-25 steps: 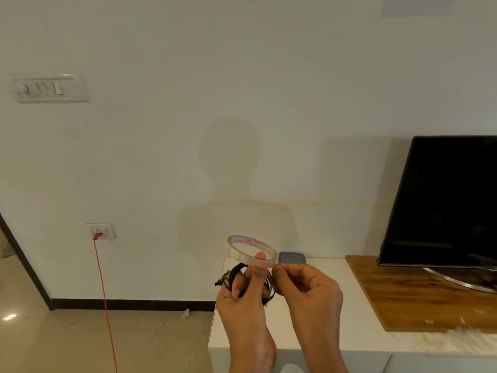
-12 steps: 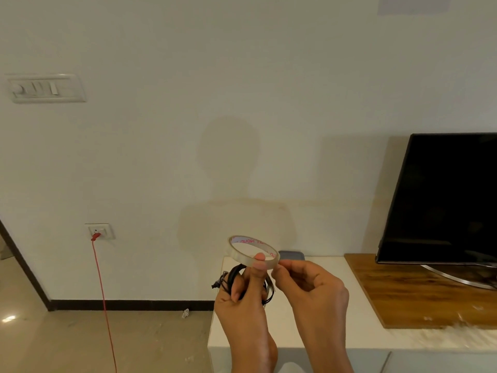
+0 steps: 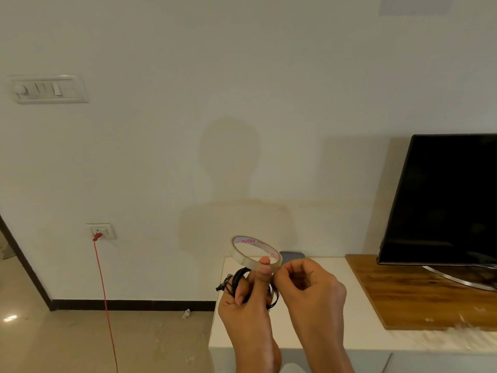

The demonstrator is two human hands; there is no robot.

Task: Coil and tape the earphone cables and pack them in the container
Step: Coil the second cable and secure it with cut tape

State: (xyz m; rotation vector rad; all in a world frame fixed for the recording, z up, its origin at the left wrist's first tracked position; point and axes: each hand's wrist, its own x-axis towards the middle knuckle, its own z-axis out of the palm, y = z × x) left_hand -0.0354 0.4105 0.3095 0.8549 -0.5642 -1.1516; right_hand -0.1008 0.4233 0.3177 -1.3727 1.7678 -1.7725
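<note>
Here the left hand [image 3: 248,305] grips the coiled black earphone cable [image 3: 237,278] just below the tape roll [image 3: 241,258], thumb pressed on the roll's near rim. The right hand [image 3: 309,288], just right of the roll, pinches at its edge, likely the tape end, so the pull should run rightward; beyond the roll lies a grey object [image 3: 292,256].

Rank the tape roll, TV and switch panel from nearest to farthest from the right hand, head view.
1. Tape roll: touching the right hand.
2. TV: to the right, on the wooden board.
3. Switch panel: far upper left.
</note>
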